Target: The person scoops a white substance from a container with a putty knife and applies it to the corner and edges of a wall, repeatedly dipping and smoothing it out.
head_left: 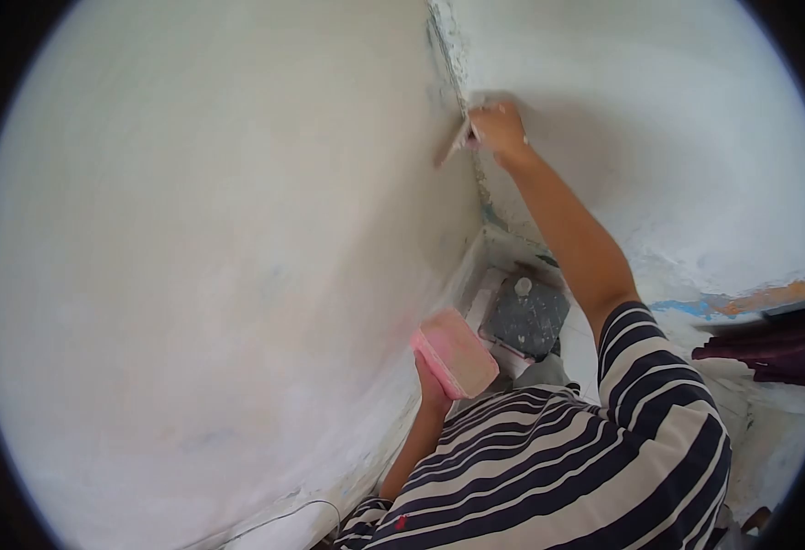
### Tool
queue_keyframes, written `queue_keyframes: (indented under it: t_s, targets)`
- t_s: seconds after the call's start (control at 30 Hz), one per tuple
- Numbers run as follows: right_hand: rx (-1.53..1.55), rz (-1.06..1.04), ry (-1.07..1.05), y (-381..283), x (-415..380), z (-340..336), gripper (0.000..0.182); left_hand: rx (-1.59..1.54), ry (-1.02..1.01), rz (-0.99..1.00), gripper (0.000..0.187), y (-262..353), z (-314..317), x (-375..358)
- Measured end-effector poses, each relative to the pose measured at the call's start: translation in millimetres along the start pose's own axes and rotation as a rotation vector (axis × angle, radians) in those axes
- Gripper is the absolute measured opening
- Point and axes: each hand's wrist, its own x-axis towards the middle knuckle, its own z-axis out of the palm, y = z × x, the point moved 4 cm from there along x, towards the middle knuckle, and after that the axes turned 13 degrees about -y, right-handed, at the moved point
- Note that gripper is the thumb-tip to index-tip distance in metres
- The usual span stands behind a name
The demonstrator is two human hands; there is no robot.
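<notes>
My right hand (500, 128) is raised to the corner where the two walls meet, its fingers closed around a putty knife (452, 147). The flat blade lies at or very near the left wall, beside the rough corner seam (458, 81); whether it touches cannot be made out. Lower down, my left hand (430, 378) grips a pink plastic tub (457, 353) from its side. Pale, smooth paste shows inside the tub, which is tilted in front of my striped shirt.
A dark, paint-speckled square object (523, 316) with a pale round knob sits low in the corner. Chipped blue and orange paint (742, 301) runs along the right wall's lower edge, near dark purple cloth (769, 356). A thin cable (283, 513) lies at lower left.
</notes>
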Motion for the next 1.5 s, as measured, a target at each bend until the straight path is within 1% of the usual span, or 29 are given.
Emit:
queue_keyframes:
  t_s: [0.07,0.13,0.2,0.33,0.4,0.47,0.53,0.57,0.63,0.67,0.73,0.77,0.8,0.83,0.87,0.9,0.93,0.97,1.0,1.1,1.17,1.27,1.3,1.33,1.37,1.4,1.43,1.47,1.5]
  targets:
    - [0.175,-0.052,0.035,-60,0,5,0.020,-0.031,-0.075,0.016,0.069,-2,-5,3]
    - [0.281,-0.142,-0.099,-119,5,11,0.021,-0.061,-0.149,0.039,0.070,2,2,3]
    - [0.089,-0.375,-0.219,-183,-10,26,0.022,0.009,-0.084,-0.007,0.074,10,14,-3]
    - [0.189,-0.386,-0.206,-264,0,22,0.020,-0.001,-0.179,0.016,0.076,5,5,5]
    - [0.043,-0.385,-0.265,-277,1,6,0.018,0.025,-0.159,-0.015,0.076,5,2,6]
    - [-0.010,-0.622,-0.464,-270,-37,-1,0.023,0.018,-0.162,-0.019,0.076,7,2,6]
    - [-0.056,-0.539,-0.335,-224,-57,-12,0.028,0.007,-0.164,-0.019,0.076,7,1,6]
    - [0.075,-0.452,-0.265,-187,-63,-17,0.023,-0.011,-0.179,-0.031,0.076,6,-1,6]
    - [0.044,-0.123,0.063,-99,-60,-22,0.018,-0.030,-0.186,-0.037,0.076,2,-6,6]
    - [0.035,-0.029,0.104,-61,-61,-19,0.017,-0.017,-0.168,-0.040,0.076,-1,-12,6]
    - [-0.061,-0.029,-0.008,14,-38,-14,0.013,-0.005,-0.145,-0.036,0.076,-7,-23,9]
    - [-0.056,-0.029,-0.013,51,-7,-21,0.013,0.018,-0.112,-0.035,0.076,-11,-29,11]
    - [-0.322,-0.118,-0.112,77,33,-27,0.013,0.041,-0.081,-0.036,0.076,-12,-34,13]
    - [-0.590,-0.207,-0.208,57,33,-13,0.013,0.045,-0.081,-0.037,0.076,-10,-34,14]
    - [-0.965,-0.302,-0.225,29,36,-8,0.014,0.040,-0.099,-0.023,0.076,-9,-33,13]
    - [-1.344,-0.393,-0.239,-30,16,15,0.015,0.034,-0.118,-0.009,0.075,-9,-31,12]
    - [-0.999,-0.290,-0.251,-34,53,7,0.015,0.033,-0.120,-0.012,0.075,-10,-32,12]
    - [-0.317,-0.236,-0.138,-79,81,-1,0.016,-0.012,-0.130,-0.025,0.075,-12,-34,11]
    - [0.218,-0.103,-0.044,-142,36,14,0.018,-0.055,-0.137,-0.036,0.075,-12,-37,10]
    - [0.105,-0.325,-0.262,-234,26,-2,0.017,-0.083,-0.182,-0.007,0.076,-10,-32,13]
    - [0.151,-0.491,-0.358,-277,42,-24,0.018,-0.046,-0.173,0.015,0.076,-8,-25,12]
    - [0.175,-0.533,-0.264,-289,19,-47,0.018,0.012,-0.142,0.036,0.075,1,-13,8]
    - [0.173,-0.523,-0.260,-276,10,-54,0.018,0.031,-0.123,0.044,0.075,2,-12,9]
    - [0.168,-0.570,-0.362,-258,-2,-61,0.018,0.029,-0.118,0.031,0.075,-1,-16,11]
    - [0.165,-0.614,-0.461,-236,-17,-62,0.020,-0.006,-0.182,0.029,0.074,-4,-21,15]
    - [0.143,-0.581,-0.388,-203,-34,-58,0.020,-0.040,-0.249,0.030,0.073,-6,-22,18]
    - [0.123,-0.546,-0.313,-165,-58,-51,0.020,-0.039,-0.245,0.016,0.073,-8,-22,17]
    - [0.174,-0.298,-0.082,-128,-75,-43,0.018,-0.062,-0.215,0.010,0.071,-10,-23,16]
    - [0.096,-0.167,-0.012,-80,-83,-40,0.018,-0.082,-0.185,0.009,0.068,-9,-22,17]
